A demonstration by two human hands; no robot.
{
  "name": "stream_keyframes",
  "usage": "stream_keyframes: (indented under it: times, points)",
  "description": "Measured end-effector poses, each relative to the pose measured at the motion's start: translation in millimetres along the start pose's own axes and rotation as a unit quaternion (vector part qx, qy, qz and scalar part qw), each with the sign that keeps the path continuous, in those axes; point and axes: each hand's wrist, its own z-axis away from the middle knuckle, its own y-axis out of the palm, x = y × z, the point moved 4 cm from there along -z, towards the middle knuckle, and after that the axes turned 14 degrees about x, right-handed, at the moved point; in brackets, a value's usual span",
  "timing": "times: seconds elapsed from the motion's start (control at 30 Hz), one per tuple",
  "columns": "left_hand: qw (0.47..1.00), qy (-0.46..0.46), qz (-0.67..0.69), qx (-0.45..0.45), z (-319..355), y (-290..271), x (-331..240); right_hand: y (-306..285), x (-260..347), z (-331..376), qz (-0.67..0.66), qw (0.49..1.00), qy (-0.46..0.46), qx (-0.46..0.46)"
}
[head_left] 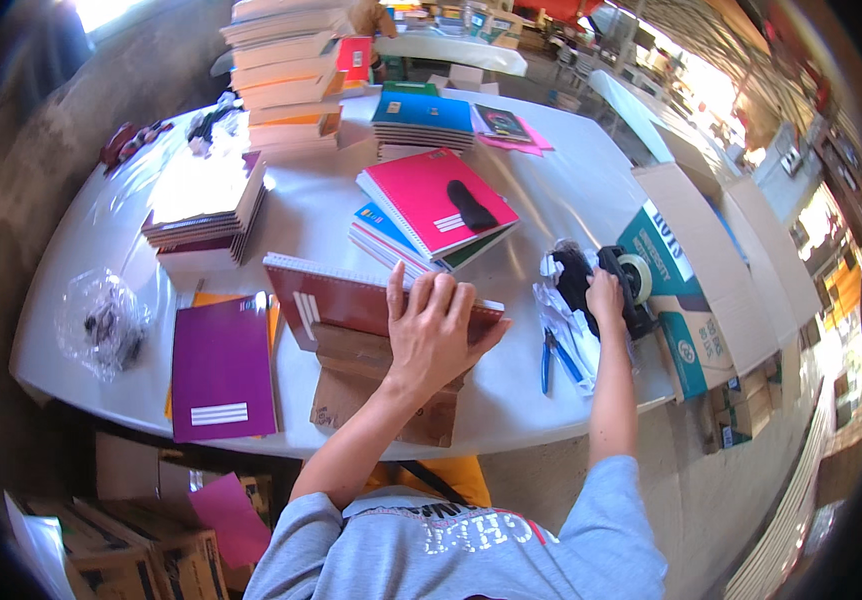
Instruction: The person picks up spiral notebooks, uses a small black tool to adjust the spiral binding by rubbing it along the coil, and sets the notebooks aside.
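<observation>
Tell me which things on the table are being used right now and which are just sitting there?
In use:
left hand pressing the dark red notebook
brown cardboard piece under it
right hand on the tape dispenser

Lying about:
purple notebook
pink notebook
blue pliers
tall book stack

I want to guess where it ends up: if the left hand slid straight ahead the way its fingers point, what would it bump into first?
Probably the pink spiral notebook topping the small stack just beyond the dark red notebook that the left hand presses; depth is hard to judge.

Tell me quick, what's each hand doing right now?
Left hand: open, fingers spread, pressing flat on the dark red notebook.
Right hand: closed around the tape dispenser.
</observation>
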Motion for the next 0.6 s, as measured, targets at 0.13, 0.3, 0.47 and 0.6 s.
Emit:
stream_keyframes:
  times: [0.13,0.3,0.47,0.6]
  points:
    - [0.998,0.009,-0.006,-0.058,0,2,1,-15,-2,-10,0.026,0.999,-0.037,-0.009]
    - [0.998,0.026,0.024,-0.049,-2,1,7,-48,14,6,0.041,0.991,-0.114,-0.065]
    - [0.997,0.015,0.030,-0.067,-2,6,9,-77,68,51,0.100,0.989,-0.104,-0.043]
    - [0.997,0.015,0.023,-0.071,-5,0,10,-55,61,31,0.099,0.991,-0.086,0.005]
